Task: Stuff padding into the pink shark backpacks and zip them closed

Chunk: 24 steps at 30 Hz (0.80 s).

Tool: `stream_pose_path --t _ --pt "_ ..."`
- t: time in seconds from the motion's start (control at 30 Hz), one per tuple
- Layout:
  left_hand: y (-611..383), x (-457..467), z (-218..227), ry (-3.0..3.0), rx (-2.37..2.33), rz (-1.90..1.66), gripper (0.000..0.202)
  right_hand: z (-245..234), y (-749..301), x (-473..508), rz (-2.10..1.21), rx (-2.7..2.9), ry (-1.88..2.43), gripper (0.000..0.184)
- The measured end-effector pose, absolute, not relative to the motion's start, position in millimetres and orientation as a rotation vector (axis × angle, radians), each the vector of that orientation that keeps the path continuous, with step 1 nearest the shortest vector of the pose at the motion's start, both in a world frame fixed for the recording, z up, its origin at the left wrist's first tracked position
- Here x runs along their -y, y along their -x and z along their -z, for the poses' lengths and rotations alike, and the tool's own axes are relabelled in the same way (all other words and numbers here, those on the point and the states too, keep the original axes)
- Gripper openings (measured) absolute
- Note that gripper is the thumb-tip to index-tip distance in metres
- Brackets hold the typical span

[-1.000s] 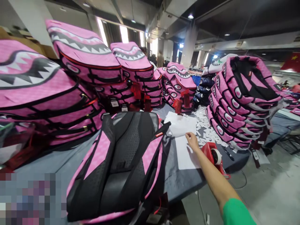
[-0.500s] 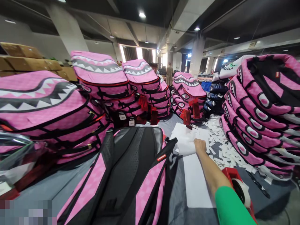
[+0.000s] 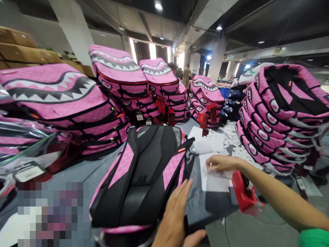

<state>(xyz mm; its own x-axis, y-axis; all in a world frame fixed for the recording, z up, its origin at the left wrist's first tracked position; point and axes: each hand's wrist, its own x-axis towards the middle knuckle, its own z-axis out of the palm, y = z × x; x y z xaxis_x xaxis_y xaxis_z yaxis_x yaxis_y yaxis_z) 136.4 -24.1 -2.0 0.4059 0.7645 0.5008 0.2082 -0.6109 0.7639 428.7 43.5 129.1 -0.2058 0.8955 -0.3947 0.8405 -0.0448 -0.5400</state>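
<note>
A pink and black backpack [image 3: 144,175] lies back side up on the grey table [image 3: 77,171] in front of me. My left hand [image 3: 177,216] rests flat and open on its near right edge. Over a white paper sheet [image 3: 214,178] to the right of the backpack, my right hand [image 3: 221,163] has its fingers pinched on the sheet's top edge. Another white sheet [image 3: 205,140] lies farther back. A red tape dispenser [image 3: 244,192] stands just right of the paper, under my right forearm.
Stacks of pink shark-mouth backpacks [image 3: 64,106] ring the table at left, back [image 3: 159,89] and right [image 3: 280,113]. White paper scraps [image 3: 231,137] litter the far right of the table. Red hang tags [image 3: 205,118] dangle from the back stacks. Cardboard boxes [image 3: 20,48] stand at far left.
My right hand has drawn back from the far sheet to the nearer paper. My left hand has come into view onto the backpack's edge. The view has shifted a little.
</note>
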Motion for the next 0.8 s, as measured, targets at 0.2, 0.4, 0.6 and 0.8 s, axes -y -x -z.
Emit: stream_pose_path --t 0.2,0.4,0.6,0.8 --pt "-211.1 47.3 -16.6 -1.391 -0.636 -0.835 0.053 -123.6 -387.4 54.9 -1.481 1.753 1.686 0.049" --pt "-189.1 77.6 13.8 -1.003 -0.691 -0.921 0.049 -79.7 -377.8 108.4 -1.446 1.268 1.517 0.06" --pt "-175.8 88.2 25.1 -1.045 -0.732 -0.935 0.059 -34.1 -327.9 106.5 -1.155 1.271 1.558 0.05" --pt "-138.9 95.3 34.5 -1.242 -0.822 -0.942 0.048 -13.1 -324.3 108.3 -0.797 1.562 1.585 0.047"
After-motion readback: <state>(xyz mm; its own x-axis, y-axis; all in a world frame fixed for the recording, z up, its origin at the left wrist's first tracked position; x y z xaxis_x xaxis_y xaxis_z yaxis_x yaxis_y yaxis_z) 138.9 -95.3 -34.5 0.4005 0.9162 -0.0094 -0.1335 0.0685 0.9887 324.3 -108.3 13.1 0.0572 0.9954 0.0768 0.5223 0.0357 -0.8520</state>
